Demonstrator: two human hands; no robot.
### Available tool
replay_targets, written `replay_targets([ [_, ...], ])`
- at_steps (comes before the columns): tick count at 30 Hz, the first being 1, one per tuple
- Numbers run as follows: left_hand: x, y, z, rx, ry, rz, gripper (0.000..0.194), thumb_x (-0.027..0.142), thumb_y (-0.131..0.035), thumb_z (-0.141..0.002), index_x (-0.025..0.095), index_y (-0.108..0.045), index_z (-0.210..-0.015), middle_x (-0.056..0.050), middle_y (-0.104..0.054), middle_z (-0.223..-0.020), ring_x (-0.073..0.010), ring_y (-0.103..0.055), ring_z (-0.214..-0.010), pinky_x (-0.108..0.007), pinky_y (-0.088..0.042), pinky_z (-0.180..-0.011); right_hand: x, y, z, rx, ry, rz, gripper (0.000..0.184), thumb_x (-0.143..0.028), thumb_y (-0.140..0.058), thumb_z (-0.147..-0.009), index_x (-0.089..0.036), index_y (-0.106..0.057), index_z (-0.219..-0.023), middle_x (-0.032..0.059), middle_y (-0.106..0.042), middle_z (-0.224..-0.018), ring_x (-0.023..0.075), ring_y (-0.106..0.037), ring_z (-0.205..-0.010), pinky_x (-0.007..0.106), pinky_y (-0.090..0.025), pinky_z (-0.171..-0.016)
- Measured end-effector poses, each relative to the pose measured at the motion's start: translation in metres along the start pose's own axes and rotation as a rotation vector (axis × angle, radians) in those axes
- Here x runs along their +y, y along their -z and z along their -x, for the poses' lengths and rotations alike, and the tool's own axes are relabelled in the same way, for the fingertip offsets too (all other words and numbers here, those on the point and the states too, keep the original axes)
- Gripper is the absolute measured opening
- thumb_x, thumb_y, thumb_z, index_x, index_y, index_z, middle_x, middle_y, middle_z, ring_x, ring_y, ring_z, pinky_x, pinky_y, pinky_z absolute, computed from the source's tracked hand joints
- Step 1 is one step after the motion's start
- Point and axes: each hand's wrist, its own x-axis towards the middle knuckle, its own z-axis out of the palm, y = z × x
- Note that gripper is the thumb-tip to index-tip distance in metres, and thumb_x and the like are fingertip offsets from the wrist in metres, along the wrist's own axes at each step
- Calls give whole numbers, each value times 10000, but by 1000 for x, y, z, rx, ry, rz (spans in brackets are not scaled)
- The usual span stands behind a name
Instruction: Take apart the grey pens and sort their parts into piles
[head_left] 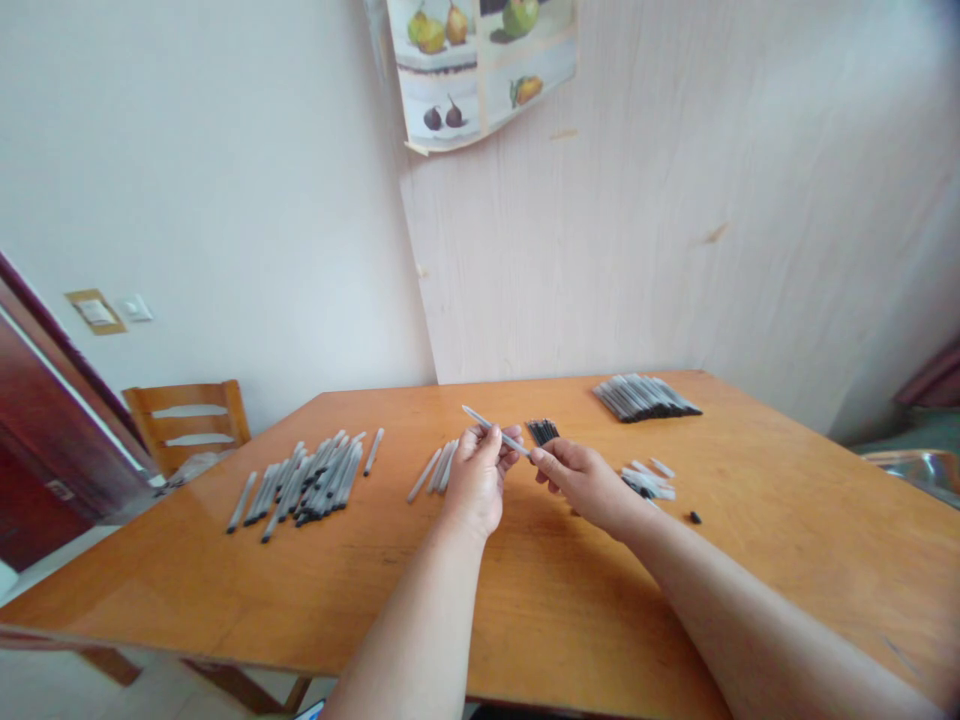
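Note:
A slim, whitish translucent pen (pixel 511 441) is held in the air above the middle of the table, slanting from upper left to lower right. My left hand (pixel 478 478), palm turned up, closes its thumb and fingers around the barrel. At the lower right end, my right hand (pixel 589 483) pinches the pen between thumb and fingers; its tip there is hidden. Just behind my left hand lie several pale pen barrels (pixel 433 472). Between and beyond my hands is a small row of thin black pieces (pixel 542 431).
A loose heap of black-ended pens (pixel 322 485) covers the table's left part. At the back right sits a neat stack of pens (pixel 646 397). Small whitish caps (pixel 654 478) and one black plug (pixel 695 517) lie right of my hands. A wooden chair (pixel 187 420) stands beyond the left edge.

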Motion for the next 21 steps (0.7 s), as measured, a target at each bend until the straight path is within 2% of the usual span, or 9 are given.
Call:
replay_targets([
  [2,0,0,0,5,2,-3,265,311,-709,-753,174,-515,-871,-77,-698,-907,-153,-660,-829,-239,-471,-682,-1,0,0,-33,-18,-14,373,-524,-438,-877,-178,-548,-790,-5,-554,-656,95,-484,-560,206,-360,-487],
  [6,0,0,-1,8,2,1,265,307,-707,-754,176,-508,-871,-77,-698,-892,-158,-662,-827,-249,-476,-688,-4,-1,1,43,5,-16,328,-512,-564,-805,-187,-531,-840,-31,-516,-636,91,-453,-545,202,-345,-477],
  [10,-1,1,-1,27,3,11,247,292,-699,-761,177,-506,-864,-72,-699,-886,-151,-662,-820,-252,-480,-703,-7,0,2,-16,-53,-46,344,-506,-452,-868,-182,-530,-784,-11,-545,-642,89,-467,-528,207,-353,-474],
  [15,-2,1,-2,40,13,20,228,270,-692,-769,176,-508,-867,-68,-700,-885,-144,-662,-820,-256,-487,-725,-8,0,2,35,-10,-59,283,-456,-590,-790,-189,-516,-848,-39,-506,-634,83,-442,-530,197,-340,-468],
  [19,-2,0,-2,48,14,32,237,283,-694,-771,179,-509,-877,-72,-698,-894,-148,-664,-818,-272,-497,-732,-12,1,3,-42,-79,-59,296,-463,-478,-859,-177,-525,-804,-18,-532,-639,80,-453,-517,203,-346,-468],
  [21,-2,0,-1,52,15,28,236,284,-694,-772,180,-507,-872,-72,-697,-892,-152,-665,-814,-281,-502,-729,-14,2,4,-35,-68,-44,264,-434,-506,-843,-178,-524,-782,-26,-522,-625,75,-435,-508,201,-337,-465],
])
